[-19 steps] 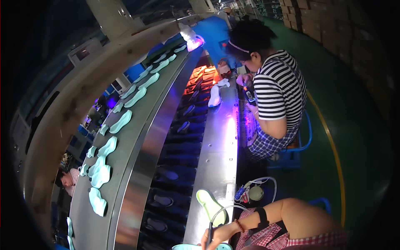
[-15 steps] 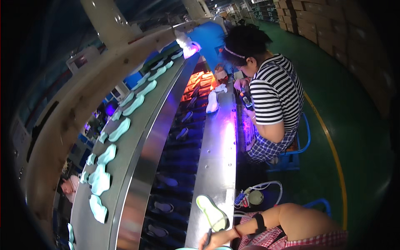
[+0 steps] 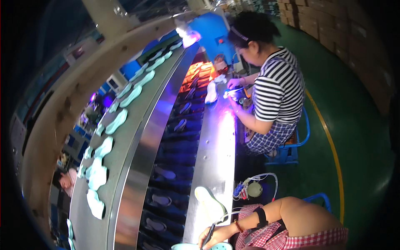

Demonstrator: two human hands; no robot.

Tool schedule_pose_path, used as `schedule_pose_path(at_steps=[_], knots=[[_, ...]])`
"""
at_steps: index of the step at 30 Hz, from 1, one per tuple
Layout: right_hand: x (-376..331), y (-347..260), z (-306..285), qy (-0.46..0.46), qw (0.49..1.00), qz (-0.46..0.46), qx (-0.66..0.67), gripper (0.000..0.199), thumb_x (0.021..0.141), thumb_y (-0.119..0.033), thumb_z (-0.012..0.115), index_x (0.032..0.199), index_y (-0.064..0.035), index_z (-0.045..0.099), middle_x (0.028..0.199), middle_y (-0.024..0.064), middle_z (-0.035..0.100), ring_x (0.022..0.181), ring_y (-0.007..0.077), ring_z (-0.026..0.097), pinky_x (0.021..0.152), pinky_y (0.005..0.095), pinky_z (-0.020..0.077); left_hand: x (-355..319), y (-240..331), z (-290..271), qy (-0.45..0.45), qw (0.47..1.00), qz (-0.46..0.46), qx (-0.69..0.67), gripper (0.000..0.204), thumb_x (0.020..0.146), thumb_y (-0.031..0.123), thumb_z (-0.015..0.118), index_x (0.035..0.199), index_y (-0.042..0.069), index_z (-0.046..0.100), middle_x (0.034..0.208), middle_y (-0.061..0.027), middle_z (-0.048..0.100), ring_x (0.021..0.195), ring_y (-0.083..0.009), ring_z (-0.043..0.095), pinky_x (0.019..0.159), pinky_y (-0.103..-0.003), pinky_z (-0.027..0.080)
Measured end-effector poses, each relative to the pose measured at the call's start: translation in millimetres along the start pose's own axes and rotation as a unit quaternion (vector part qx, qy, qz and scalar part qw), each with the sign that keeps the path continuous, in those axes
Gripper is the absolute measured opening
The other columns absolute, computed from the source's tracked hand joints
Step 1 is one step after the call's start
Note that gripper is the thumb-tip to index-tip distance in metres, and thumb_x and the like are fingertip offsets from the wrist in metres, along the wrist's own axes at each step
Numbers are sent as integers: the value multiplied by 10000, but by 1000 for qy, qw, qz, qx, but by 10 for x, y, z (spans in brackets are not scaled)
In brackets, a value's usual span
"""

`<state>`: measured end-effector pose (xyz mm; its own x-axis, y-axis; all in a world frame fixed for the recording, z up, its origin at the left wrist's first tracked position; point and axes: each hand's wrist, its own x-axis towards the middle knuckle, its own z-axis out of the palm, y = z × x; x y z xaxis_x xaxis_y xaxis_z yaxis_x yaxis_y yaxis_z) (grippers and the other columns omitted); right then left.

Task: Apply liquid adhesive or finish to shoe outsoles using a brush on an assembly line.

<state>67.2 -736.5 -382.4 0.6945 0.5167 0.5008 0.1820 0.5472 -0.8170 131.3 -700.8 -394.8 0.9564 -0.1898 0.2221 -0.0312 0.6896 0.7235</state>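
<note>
My right hand [image 3: 218, 236] comes in from the lower right and is closed round a slim black pen-shaped tool [image 3: 207, 236]. Its tip points down at a pale teal shoe sole [image 3: 222, 246], which the lower edge cuts off. A thin white tube [image 3: 238, 209] runs close by the tool. Just beyond my hand, a whitish sole with a yellow-green rim [image 3: 208, 203] lies on the metal ledge [image 3: 214, 166]. My left hand is out of view.
A co-worker [image 3: 273, 91] sits on a blue stool farther along the ledge, both hands on a small lit piece. Teal shoe parts [image 3: 98, 175] lie on the grey belt [image 3: 129, 137] at left. Soles ride the dark lower conveyor [image 3: 161, 200]. A white tub [image 3: 254, 189] with tubing stands near my arm.
My right hand has risen slightly in the picture, and more of the teal sole shows beneath it. The co-worker's hands have shifted left over the ledge with a pale piece. The view has tilted a little.
</note>
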Motion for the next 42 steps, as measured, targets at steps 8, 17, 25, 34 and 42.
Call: schedule_pose_path(at_steps=[8, 17, 25, 34, 42], knots=[[2, -187, -72, -14, 990, 42, -136, 163, 738, -124, 665, 872, -32, 659, 794, 96, 644, 730, 167, 603, 672, 289, 471, -1227, 943, -183, 301, 948, 11, -98, 853, 760, 697, 327, 1293, 31, 330, 974, -194, 581, 835, -314, 580, 749, -407, 483], [70, -249, -58, -137, 983, 39, -116, 187, 698, -78, 694, 882, -51, 671, 839, 68, 644, 794, 168, 587, 723, 278, 467, -1425, 1032, -442, 212, 964, 129, -100, 847, 753, 727, 232, 1242, 54, 388, 974, -182, 526, 834, -286, 544, 769, -444, 432], [-10, -294, -103, -162, 976, 24, -142, 226, 694, -63, 692, 916, -42, 659, 873, 80, 644, 838, 201, 581, 743, 292, 470, -1420, 1123, -442, 251, 942, 211, -67, 796, 767, 718, 223, 1178, 79, 462, 913, -159, 527, 787, -272, 554, 741, -403, 467], [-24, -379, -96, -180, 973, 8, -141, 224, 713, -49, 678, 936, -38, 656, 898, 102, 630, 878, 182, 586, 767, 258, 464, -1391, 1268, -380, 222, 949, 220, -39, 785, 765, 720, 251, 1174, 89, 475, 923, -164, 533, 789, -279, 554, 752, -414, 447], [45, -345, -144, -184, 975, 67, -103, 208, 701, -31, 685, 908, -47, 669, 960, 78, 634, 909, 176, 572, 810, 272, 451, -1290, 1362, -277, 244, 946, 212, 29, 808, 747, 749, 236, 1166, 104, 484, 876, -153, 542, 737, -273, 535, 693, -394, 441]])
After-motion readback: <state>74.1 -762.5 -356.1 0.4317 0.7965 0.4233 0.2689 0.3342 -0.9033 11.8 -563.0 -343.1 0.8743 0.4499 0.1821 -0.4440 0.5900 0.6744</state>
